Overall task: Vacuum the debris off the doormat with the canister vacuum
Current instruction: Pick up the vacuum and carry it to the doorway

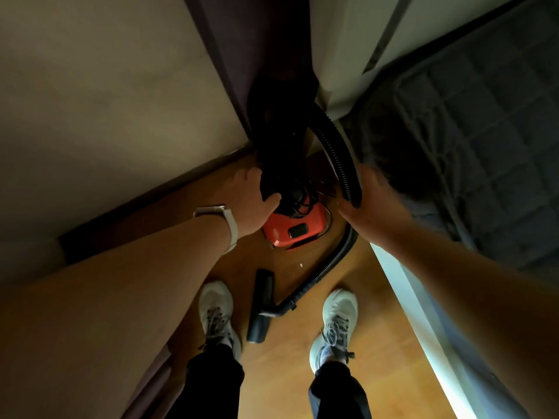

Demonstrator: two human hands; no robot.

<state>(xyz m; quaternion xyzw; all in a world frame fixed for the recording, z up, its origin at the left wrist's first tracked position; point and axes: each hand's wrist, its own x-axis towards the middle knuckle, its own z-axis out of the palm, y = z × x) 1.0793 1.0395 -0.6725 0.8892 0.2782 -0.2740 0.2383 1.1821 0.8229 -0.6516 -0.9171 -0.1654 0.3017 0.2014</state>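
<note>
The person stands on a wooden floor, looking straight down past both bare forearms. The red canister vacuum sits on the floor ahead of the feet, near the corner where the pale wall meets a dark door frame. A tangle of black cord lies over its top.

The left hand, with a watch on the wrist, grasps a dark bulky part that rises above the vacuum. The thumb wraps across its lower end. This part is deep in shadow, so it may belong to the vacuum's body, but that is not clear.

The right hand is closed around the ribbed black hose. The hose arches up and over toward the dark part. Below the hand it curves down across the floor to the nozzle, which lies flat between the two white shoes, nearer the left one.

The doormat, dark grey with a quilted grid pattern, lies to the right beyond a pale threshold strip, well apart from the nozzle. A small white speck lies on the floor just in front of the vacuum.
</note>
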